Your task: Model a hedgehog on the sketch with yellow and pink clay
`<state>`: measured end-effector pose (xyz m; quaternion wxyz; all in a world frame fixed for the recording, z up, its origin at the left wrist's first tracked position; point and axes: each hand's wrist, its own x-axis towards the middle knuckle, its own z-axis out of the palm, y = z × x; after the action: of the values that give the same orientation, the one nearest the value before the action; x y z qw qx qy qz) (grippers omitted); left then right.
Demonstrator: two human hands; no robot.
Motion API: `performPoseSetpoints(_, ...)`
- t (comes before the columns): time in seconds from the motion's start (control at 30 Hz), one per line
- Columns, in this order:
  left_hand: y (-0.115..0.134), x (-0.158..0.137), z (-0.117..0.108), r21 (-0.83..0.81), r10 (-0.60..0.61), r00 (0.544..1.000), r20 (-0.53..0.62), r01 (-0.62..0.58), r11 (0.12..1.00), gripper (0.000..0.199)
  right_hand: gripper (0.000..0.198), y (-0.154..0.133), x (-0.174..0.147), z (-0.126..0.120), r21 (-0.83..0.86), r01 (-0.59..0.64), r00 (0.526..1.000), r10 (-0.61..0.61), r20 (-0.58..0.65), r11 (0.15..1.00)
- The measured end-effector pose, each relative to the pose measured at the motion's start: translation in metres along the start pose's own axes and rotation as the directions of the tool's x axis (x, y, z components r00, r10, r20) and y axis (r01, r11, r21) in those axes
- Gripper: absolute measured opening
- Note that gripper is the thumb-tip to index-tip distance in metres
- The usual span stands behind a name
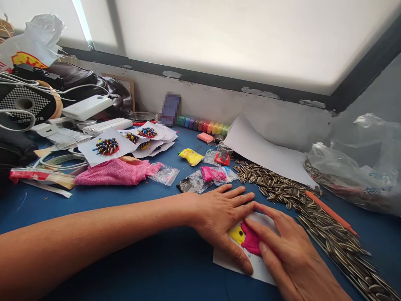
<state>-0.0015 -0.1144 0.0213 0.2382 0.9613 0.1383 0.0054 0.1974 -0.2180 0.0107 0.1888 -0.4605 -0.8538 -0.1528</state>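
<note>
A small white paper (229,259) lies on the blue table, bearing flattened modelling clay: a yellow clay piece (237,235) with a black dot, and a magenta clay patch (251,239) beside it. My left hand (219,213) rests flat on the paper's left side, fingers spread, with nothing in it. Over the right side, my right hand (290,246) touches the magenta clay with its thumb and a fingertip, its fingers stretched out and apart. Part of the paper is hidden beneath both hands. Close by on the right lie many striped sunflower seeds (278,188).
An orange pointed tool (330,213) lies across the seeds. Clay packets, including a yellow one (191,156), sit ahead. To the left are a pink cloth (112,172) and seed-covered paper pictures (107,146). A plastic bag (360,167) stands right; coloured clay blocks (205,126) line the wall.
</note>
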Motion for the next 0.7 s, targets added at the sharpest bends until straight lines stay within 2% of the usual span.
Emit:
performPoseSetpoints(0.53, 0.0011, 0.0005, 0.0014, 0.008, -0.027, 1.000, -0.011, 0.027, 1.000, 0.105, 0.032, 0.0017, 0.0011, 0.0045, 0.006, 0.048, 0.999, -0.048, -0.019, 0.999)
performPoseSetpoints(0.7, 0.0006, 0.0001, 0.0019, 0.015, -0.010, 1.000, -0.024, 0.010, 1.000, 0.104, 0.035, 0.0018, -0.0004, -0.0008, -0.031, 0.049, 0.999, -0.049, -0.003, 0.998)
